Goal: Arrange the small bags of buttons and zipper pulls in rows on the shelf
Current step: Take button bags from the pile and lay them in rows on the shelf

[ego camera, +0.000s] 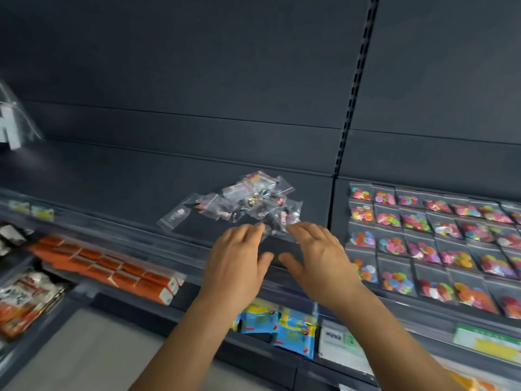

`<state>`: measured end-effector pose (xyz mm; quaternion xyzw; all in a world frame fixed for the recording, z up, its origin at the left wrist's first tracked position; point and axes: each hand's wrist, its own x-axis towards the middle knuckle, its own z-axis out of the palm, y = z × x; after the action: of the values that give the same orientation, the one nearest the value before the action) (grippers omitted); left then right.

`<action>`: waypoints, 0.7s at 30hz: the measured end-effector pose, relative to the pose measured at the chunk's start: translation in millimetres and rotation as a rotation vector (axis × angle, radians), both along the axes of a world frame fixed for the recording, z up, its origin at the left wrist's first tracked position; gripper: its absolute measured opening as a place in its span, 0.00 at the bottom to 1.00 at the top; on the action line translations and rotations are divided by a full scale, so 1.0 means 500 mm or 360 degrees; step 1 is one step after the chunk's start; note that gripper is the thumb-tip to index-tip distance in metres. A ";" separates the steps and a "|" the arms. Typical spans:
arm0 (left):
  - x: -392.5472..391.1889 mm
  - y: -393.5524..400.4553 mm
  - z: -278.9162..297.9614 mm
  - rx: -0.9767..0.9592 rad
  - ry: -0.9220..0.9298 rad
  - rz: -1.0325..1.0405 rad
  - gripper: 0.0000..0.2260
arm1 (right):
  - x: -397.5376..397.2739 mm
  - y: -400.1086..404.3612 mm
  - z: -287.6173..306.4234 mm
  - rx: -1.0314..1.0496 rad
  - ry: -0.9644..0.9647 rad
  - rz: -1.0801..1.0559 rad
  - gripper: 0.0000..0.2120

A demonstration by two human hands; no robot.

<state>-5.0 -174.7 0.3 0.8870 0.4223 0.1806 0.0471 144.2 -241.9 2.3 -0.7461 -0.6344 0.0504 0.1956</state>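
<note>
- Head view: both bare forearms reach forward and up over the front lip of a dark shelf [197,210], palms down, the hands side by side with a narrow gap between the thumbs.
- The left hand [239,258] lies flat, its fingers straight and slightly spread, fingertips at the near edge of a loose heap of small clear bags [253,201]; its grip is apart and holds nothing.
- The right hand [318,258] mirrors it, fingers extended toward the same heap; whether the tips touch the plastic cannot be told through the blur.
- The heap sits unsorted mid-shelf, a few bags trailing off to its left.
- On the neighbouring shelf section to the right, bags of coloured buttons [423,244] lie in neat rows.
- Orange packs [112,269] line the shelf below left.
</note>
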 end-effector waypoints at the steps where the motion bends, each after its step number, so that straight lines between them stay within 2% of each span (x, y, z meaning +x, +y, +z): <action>1: -0.013 0.015 -0.001 -0.0004 -0.0002 0.0007 0.25 | -0.009 0.014 0.001 -0.0015 -0.0006 0.0002 0.27; 11: -0.021 0.186 -0.014 -0.0100 -0.0025 0.0050 0.26 | -0.004 0.182 0.010 -0.0050 0.0010 0.0043 0.26; 16: 0.019 0.282 -0.029 -0.0123 0.0136 -0.0007 0.27 | 0.032 0.291 -0.001 -0.0137 -0.0004 0.0063 0.27; 19: 0.037 0.320 -0.044 -0.0178 0.0241 -0.0085 0.25 | 0.058 0.340 -0.013 -0.0296 -0.0032 0.0121 0.27; 21: 0.039 0.327 -0.053 -0.0146 0.0206 -0.0166 0.21 | 0.077 0.358 -0.020 -0.0361 -0.0062 0.0206 0.22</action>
<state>14.6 -11.3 -26.1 0.9145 0.3857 0.1006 0.0696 182.9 -62.9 -7.6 -0.7218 -0.6751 0.1200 0.0939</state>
